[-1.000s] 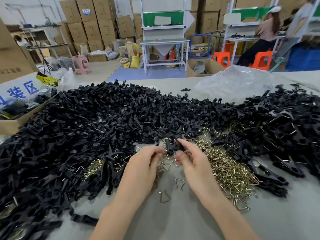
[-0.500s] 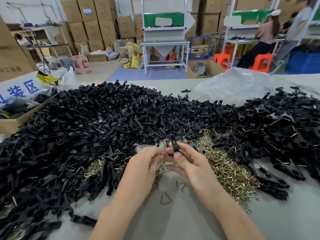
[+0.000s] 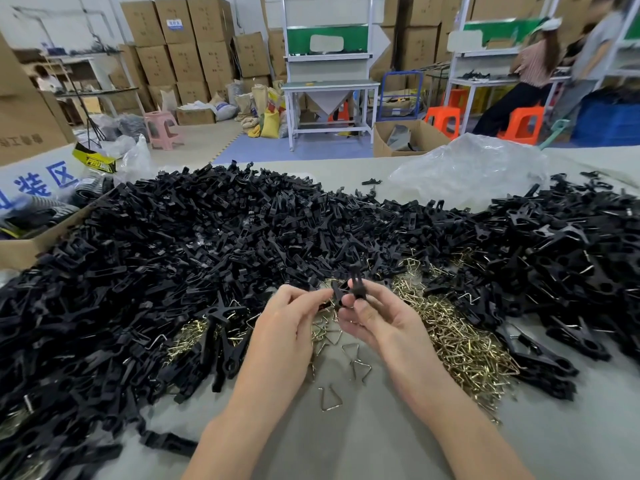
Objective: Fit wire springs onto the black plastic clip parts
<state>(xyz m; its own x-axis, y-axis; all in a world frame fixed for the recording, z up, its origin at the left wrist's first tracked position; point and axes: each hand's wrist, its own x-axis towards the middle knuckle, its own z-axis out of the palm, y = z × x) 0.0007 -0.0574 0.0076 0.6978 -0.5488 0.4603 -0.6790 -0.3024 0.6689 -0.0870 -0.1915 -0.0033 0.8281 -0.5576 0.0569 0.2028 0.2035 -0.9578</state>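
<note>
Where both forearms cross the near edge of the tabletop, a few loose springs lie on the bare surface between them. Just beyond, the right hand pinches a black clip upright between thumb and forefinger, its other fingers loosely spread. The left hand, fingers curled, pinches the clip's left side with thumb and forefinger. Whether a spring already sits on the clip cannot be told. Behind and to the right of the hands spreads a brassy spring pile. A black heap fills the tabletop's left and middle, and a second heap covers its right side. Toward the far edge lies a clear bag. A cardboard box sits at the left edge.
</note>
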